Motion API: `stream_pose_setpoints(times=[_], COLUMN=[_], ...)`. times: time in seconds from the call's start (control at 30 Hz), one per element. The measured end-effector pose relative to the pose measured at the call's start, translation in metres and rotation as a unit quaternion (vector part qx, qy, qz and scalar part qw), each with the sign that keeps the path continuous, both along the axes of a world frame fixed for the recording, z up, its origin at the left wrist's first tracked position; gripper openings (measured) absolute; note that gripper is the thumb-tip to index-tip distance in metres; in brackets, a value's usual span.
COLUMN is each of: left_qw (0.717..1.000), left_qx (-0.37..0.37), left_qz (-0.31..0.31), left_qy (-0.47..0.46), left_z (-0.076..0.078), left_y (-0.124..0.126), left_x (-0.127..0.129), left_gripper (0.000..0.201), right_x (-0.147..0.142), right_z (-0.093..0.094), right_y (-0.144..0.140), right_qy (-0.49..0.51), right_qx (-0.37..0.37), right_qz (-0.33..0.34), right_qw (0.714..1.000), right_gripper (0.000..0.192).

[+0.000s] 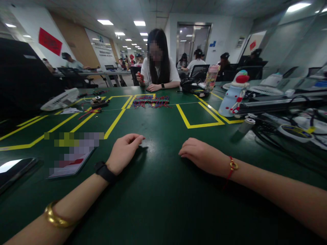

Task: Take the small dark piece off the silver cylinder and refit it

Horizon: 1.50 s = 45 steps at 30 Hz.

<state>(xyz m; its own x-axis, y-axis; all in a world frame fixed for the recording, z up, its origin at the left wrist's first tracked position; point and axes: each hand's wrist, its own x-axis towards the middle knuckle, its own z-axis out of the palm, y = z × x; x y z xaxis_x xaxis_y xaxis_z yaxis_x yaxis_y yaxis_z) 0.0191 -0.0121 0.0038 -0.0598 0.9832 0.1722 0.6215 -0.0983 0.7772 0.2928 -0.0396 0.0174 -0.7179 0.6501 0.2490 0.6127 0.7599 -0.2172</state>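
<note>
Left hand (124,152): laid palm-down on the green counter (158,190), fingers loosely together, nothing held. Right hand (201,156): likewise flat and empty. Card (70,163): placed just left of the left hand.

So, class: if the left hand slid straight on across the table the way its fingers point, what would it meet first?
The left hand points right, toward the right hand. Only bare green table lies between, so it would probably meet that hand's fingertips first.

Wire bundle (150,101) lies on table (163,204), beyond both hands
</note>
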Motion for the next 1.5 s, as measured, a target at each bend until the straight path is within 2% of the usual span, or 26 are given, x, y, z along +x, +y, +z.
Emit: stream_pose_setpoints(times=[0.07,0.13,0.3,0.4,0.5,0.67,0.83,1.27,1.5], left_qw=[1.0,1.0,1.0,1.0,1.0,1.0,1.0,1.0,1.0], left_qx=[-0.002,-0.002,0.002,0.001,-0.003,-0.002,0.0,0.002,-0.006], left_qz=[-0.005,-0.006,-0.002,-0.001,-0.005,-0.007,-0.005,-0.004,-0.003], left_qy=[-0.001,-0.004,-0.007,-0.002,-0.004,0.001,0.005,0.004,0.013], left_z=[0.0,0.0,0.001,0.001,0.002,0.002,0.002,0.003,0.004], left_y=[0.0,0.0,0.001,0.0,-0.001,-0.002,-0.001,-0.002,-0.002], left_x=[0.0,0.0,0.0,0.001,0.001,0.002,0.002,0.002,0.003], left_gripper=[0.035,0.035,0.036,0.036,0.038,0.038,0.035,0.037,0.038], right_x=[0.023,0.051,0.12,0.154,0.181,0.21,0.218,0.227,0.223], right_z=[0.008,0.019,0.046,0.058,0.068,0.075,0.072,0.072,0.07], right_y=[0.014,0.03,0.059,0.064,0.063,0.063,0.069,0.07,0.07], right_qy=[0.032,0.079,0.182,0.192,0.129,0.008,-0.059,-0.091,-0.078], right_qx=[0.015,0.039,0.098,0.113,0.116,0.012,-0.063,-0.095,-0.108], right_qz=[-0.075,-0.171,-0.373,-0.464,-0.518,-0.55,-0.542,-0.533,-0.529], right_qw=[0.997,0.981,0.904,0.857,0.837,0.835,0.836,0.836,0.838], right_gripper=[0.024,0.023,0.032,0.031,0.033,0.038,0.038,0.041,0.038])
